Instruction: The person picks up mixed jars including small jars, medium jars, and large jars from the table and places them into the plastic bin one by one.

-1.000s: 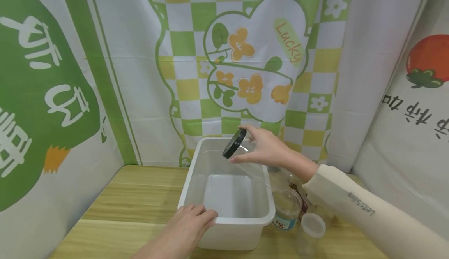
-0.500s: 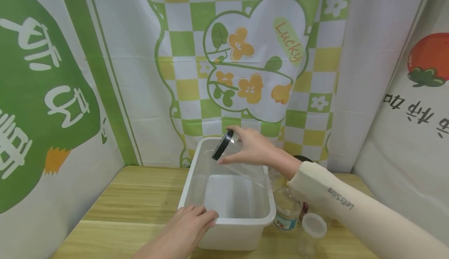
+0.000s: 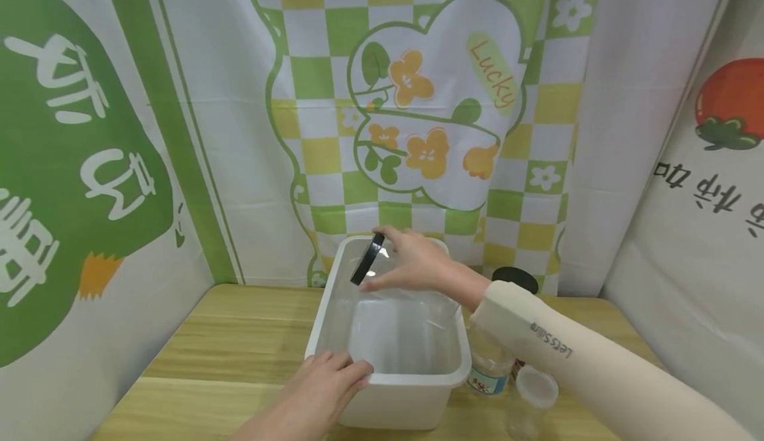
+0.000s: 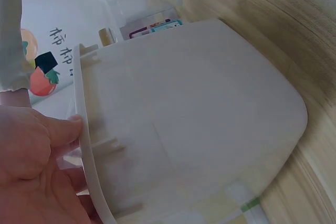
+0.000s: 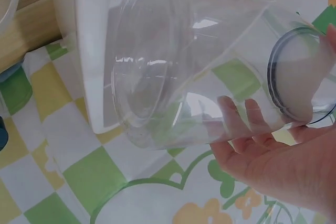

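Note:
My right hand (image 3: 414,263) grips a clear jar (image 5: 210,61) near its black lid (image 3: 367,259), the thumb on one side and the fingers on the other. Tilted on its side, the jar hangs over the white plastic bin (image 3: 398,379), its lid toward the left and its base toward the right. In the right wrist view the jar looks see-through, with nothing visible inside. My left hand (image 3: 325,380) holds the near rim of the bin; in the left wrist view its thumb lies on the outer face of the rim (image 4: 86,145) and the fingers reach behind.
Right of the bin stand a clear jar with a blue label (image 3: 486,381), a small container with a whitish lid (image 3: 536,388) and a black-lidded jar (image 3: 514,278), partly behind the right sleeve. The wooden table (image 3: 239,335) meets printed cloth walls (image 3: 322,76).
My right hand has carried the jar left and slightly lower over the bin, its lid turning steeper. The black-lidded jar behind the arm has come into view. My left hand stays on the rim.

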